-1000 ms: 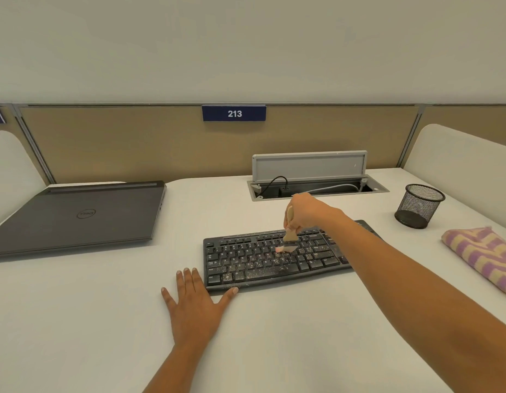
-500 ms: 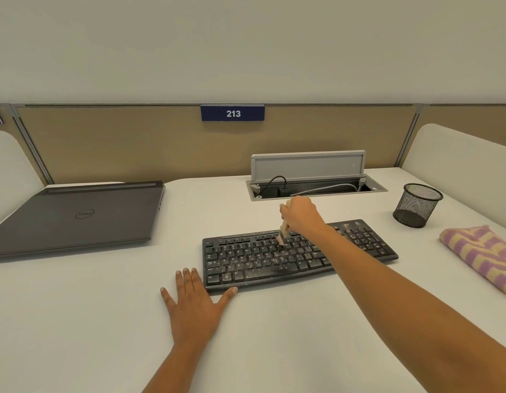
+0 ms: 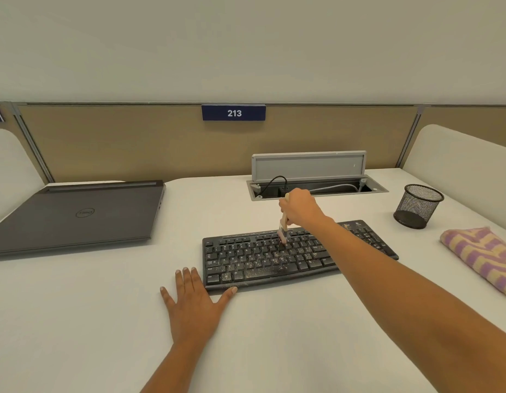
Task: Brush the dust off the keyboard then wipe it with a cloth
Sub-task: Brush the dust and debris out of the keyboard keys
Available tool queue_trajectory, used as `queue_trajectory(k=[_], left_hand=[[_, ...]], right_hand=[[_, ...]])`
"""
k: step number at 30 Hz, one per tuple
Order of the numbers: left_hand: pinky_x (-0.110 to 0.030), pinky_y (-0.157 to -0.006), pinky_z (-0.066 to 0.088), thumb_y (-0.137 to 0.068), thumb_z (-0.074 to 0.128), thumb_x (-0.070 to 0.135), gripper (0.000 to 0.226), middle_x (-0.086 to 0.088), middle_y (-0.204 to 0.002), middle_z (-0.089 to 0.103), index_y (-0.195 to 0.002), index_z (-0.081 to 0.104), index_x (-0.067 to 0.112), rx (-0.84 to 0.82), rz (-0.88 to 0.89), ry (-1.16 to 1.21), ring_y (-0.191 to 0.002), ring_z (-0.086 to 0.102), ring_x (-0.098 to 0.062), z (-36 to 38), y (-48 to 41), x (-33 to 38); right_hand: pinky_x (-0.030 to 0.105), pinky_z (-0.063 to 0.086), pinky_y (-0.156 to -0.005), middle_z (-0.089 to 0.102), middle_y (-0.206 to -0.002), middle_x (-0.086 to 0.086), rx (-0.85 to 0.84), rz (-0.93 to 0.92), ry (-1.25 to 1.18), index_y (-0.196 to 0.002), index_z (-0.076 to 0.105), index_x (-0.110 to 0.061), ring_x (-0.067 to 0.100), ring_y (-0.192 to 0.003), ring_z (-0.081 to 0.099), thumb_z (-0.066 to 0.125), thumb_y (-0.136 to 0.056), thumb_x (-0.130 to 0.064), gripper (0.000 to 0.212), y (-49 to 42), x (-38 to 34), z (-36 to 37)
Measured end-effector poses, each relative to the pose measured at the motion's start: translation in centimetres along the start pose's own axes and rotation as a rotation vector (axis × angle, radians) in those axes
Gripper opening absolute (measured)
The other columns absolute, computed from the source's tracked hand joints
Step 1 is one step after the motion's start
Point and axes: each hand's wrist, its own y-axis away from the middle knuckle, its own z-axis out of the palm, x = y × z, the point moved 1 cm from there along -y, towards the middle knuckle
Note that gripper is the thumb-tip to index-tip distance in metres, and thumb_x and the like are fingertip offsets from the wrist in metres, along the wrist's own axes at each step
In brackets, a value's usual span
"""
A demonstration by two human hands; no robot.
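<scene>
Across white desk (image 3: 104, 307), right hand (image 3: 301, 208) hides most of brush (image 3: 283, 235).

The right forearm (image 3: 388, 282) crosses the keyboard (image 3: 257, 259) right of centre in the frame and hides the keys under it. Most of the handle of the brush (image 3: 283, 233) is buried in the right hand (image 3: 300, 211). The striped cloth (image 3: 481, 253) runs off the right edge, the laptop (image 3: 75, 214) off the left. I cannot read the key legends; they are too small.
</scene>
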Motion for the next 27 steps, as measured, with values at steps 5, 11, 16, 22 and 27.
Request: queue_trajectory(k=[5,11,16,22,27], left_hand=[[-0.053,-0.115,-0.006,-0.033,-0.039,0.085,0.148,-0.005,-0.161,0.001,-0.152,0.001,0.008,-0.004,-0.003,-0.018,-0.147,-0.009,-0.019,0.0,0.0,0.0],[-0.052,-0.115,-0.006,-0.031,-0.040,0.084,0.148,-0.006,-0.161,0.000,-0.152,-0.001,0.008,-0.012,-0.006,-0.018,-0.147,-0.010,-0.019,-0.2,0.0,0.1],[-0.052,-0.115,-0.007,-0.031,-0.039,0.085,0.149,-0.006,-0.161,-0.001,-0.152,-0.001,0.008,-0.016,-0.008,-0.009,-0.147,-0.010,-0.019,-0.2,0.0,0.1],[-0.053,-0.115,-0.005,-0.031,-0.040,0.084,0.148,-0.006,-0.161,0.000,-0.152,0.000,0.008,-0.010,-0.010,-0.021,-0.147,-0.009,-0.019,-0.2,0.1,0.1],[-0.052,-0.115,-0.004,-0.032,-0.040,0.084,0.148,-0.006,-0.161,0.001,-0.152,0.001,0.008,-0.008,-0.010,-0.031,-0.147,-0.009,-0.019,-0.2,0.1,0.1]], right_hand=[[0.031,0.050,-0.065,0.069,-0.100,0.023,-0.020,0.050,-0.046,-0.084,0.058,0.004,0.034,-0.091,0.068,0.042,-0.095,-0.013,0.026,0.6,0.6,0.5],[0.022,0.045,-0.050,0.065,-0.072,0.013,-0.191,0.035,0.062,-0.080,0.060,0.002,0.024,-0.063,0.066,0.042,-0.095,-0.012,0.027,0.4,0.4,-0.2],[0.025,0.054,-0.061,0.068,-0.089,0.018,-0.190,-0.033,-0.043,-0.097,0.063,0.004,0.019,-0.060,0.060,0.050,-0.095,-0.019,0.026,0.2,-0.4,-0.8],[0.014,0.056,-0.060,0.070,-0.097,0.017,-0.312,-0.133,-0.206,-0.090,0.069,-0.004,0.012,-0.066,0.067,0.071,-0.080,-0.009,0.011,1.0,-0.3,0.1],[0.009,0.051,-0.052,0.070,-0.098,0.016,-0.362,-0.124,-0.089,-0.091,0.071,-0.001,0.010,-0.067,0.065,0.070,-0.080,-0.004,0.011,0.8,0.4,-0.4]])
